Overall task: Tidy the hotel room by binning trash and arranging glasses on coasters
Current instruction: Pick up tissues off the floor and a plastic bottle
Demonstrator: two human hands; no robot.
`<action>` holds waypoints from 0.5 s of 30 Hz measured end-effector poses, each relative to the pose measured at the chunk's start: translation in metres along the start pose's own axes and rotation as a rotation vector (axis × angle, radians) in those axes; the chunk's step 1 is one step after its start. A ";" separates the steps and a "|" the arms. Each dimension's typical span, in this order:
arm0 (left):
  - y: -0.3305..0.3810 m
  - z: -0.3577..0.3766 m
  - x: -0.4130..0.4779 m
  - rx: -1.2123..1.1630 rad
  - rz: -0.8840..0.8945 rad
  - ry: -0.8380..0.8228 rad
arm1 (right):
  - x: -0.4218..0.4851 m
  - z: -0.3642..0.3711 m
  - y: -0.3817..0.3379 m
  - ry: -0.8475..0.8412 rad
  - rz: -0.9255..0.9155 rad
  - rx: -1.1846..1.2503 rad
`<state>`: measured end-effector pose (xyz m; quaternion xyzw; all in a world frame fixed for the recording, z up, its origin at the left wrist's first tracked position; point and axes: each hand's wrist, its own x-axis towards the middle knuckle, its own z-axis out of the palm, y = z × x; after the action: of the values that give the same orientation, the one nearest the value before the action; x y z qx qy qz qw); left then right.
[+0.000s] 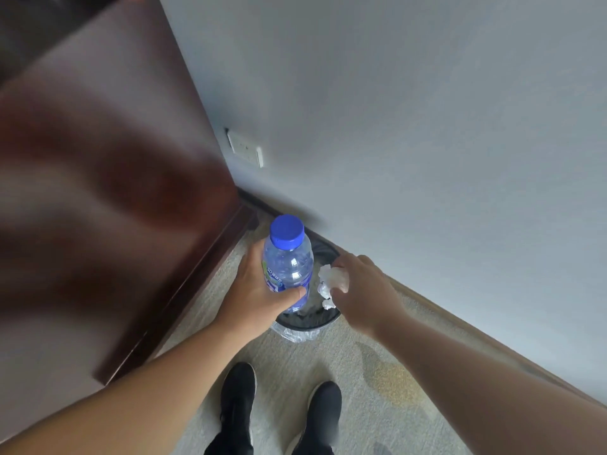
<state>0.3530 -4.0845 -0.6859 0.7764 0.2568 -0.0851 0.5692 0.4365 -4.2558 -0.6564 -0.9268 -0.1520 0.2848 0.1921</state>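
My left hand (256,290) grips a clear plastic bottle (288,264) with a blue cap, held upright over the round black bin (308,321). My right hand (364,290) holds crumpled white tissue (331,280) above the same bin. The bin stands on the carpet against the wall and has a clear liner. Most of its opening is hidden by my hands and the bottle.
A dark wooden cabinet (108,178) rises on the left, right beside the bin. The grey wall (427,142) carries a white socket (244,149) above the skirting. My two black shoes (279,412) stand on the pale carpet (377,389) just short of the bin.
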 end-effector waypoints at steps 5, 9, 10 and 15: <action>-0.037 0.018 0.016 0.007 -0.023 0.005 | 0.020 0.039 0.018 -0.027 0.012 -0.016; -0.058 0.027 0.029 0.038 -0.043 -0.003 | 0.035 0.057 0.029 -0.023 0.036 -0.021; -0.061 0.028 0.032 0.042 -0.045 -0.005 | 0.038 0.060 0.031 -0.021 0.043 -0.024; -0.070 0.033 0.044 0.075 -0.009 -0.018 | 0.049 0.070 0.040 -0.022 0.072 -0.018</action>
<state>0.3614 -4.0862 -0.7744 0.7953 0.2517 -0.1044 0.5415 0.4412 -4.2527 -0.7501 -0.9301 -0.1232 0.3005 0.1715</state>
